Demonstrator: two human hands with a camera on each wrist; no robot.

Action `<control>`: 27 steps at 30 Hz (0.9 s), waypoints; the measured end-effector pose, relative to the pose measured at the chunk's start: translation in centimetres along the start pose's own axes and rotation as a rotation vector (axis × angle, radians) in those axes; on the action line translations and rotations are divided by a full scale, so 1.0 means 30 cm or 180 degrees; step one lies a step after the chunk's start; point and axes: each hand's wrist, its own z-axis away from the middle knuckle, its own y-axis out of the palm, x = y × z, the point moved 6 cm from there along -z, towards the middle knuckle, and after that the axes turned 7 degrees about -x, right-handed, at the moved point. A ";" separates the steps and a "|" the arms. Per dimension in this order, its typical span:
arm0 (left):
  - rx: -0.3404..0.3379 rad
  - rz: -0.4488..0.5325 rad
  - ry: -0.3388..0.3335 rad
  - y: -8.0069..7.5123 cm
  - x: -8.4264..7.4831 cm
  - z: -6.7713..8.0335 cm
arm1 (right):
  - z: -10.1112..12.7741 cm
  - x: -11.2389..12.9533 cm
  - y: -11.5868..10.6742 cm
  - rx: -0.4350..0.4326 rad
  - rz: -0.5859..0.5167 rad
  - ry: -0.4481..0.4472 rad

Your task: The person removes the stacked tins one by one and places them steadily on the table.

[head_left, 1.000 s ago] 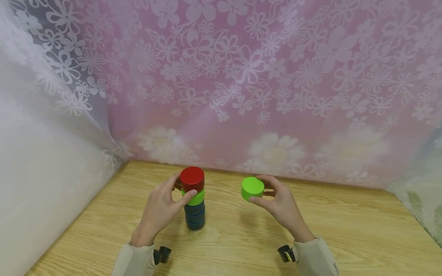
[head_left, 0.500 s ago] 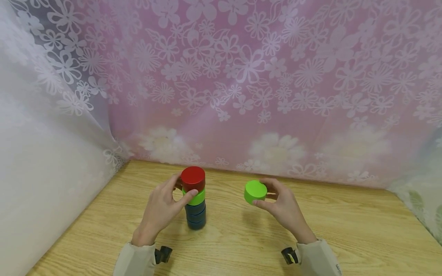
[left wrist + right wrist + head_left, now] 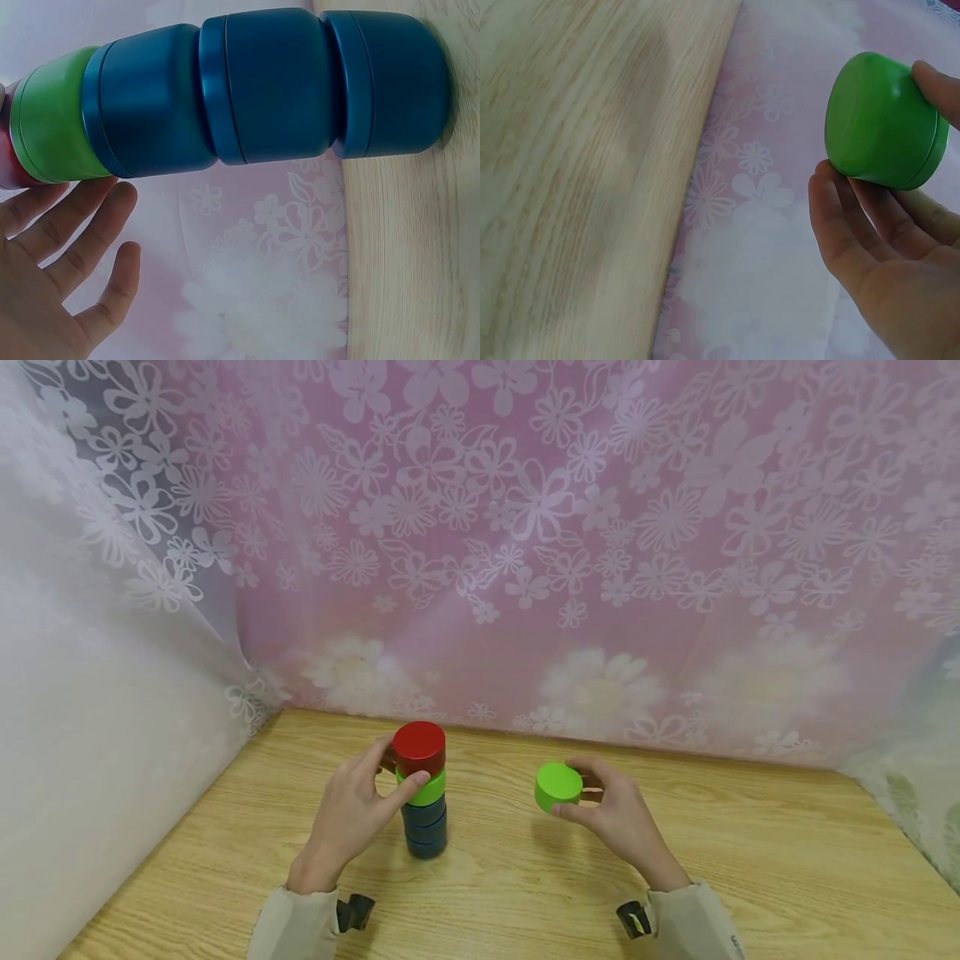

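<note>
A column of round lidded tins stands upright on the table, left of centre in the head view. On top is a red tin (image 3: 419,746), then a green tin (image 3: 427,788), with three dark blue tins (image 3: 277,84) beneath. My left hand (image 3: 348,810) grips the column near the top, its thumb at the red tin's lower edge; in the left wrist view its fingers touch the red and green tins. Off to the right, my right hand (image 3: 618,814) pinches a second green tin (image 3: 885,124) by its sides, holding it above the table, apart from the column.
The wooden table (image 3: 495,902) has a light grain. A pink flowered cloth (image 3: 525,568) hangs along its back edge, and a white cloth (image 3: 112,693) hangs at the left. Black camera mounts (image 3: 354,912) sit at both wrists.
My right hand has moved slightly right and down toward me with its green tin. The left hand and the column stay almost where they were.
</note>
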 end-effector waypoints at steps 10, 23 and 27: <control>-0.0012 0.0001 0.0007 0.002 0.003 0.000 | 0.007 -0.027 0.003 0.0052 0.0027 0.0081; 0.0005 0.0014 -0.0007 0.000 0.004 0.001 | 0.001 -0.075 0.019 0.0111 0.0170 0.0239; 0.0013 0.0008 -0.0022 0.000 0.006 0.002 | -0.004 -0.086 0.025 0.0136 0.0243 0.0232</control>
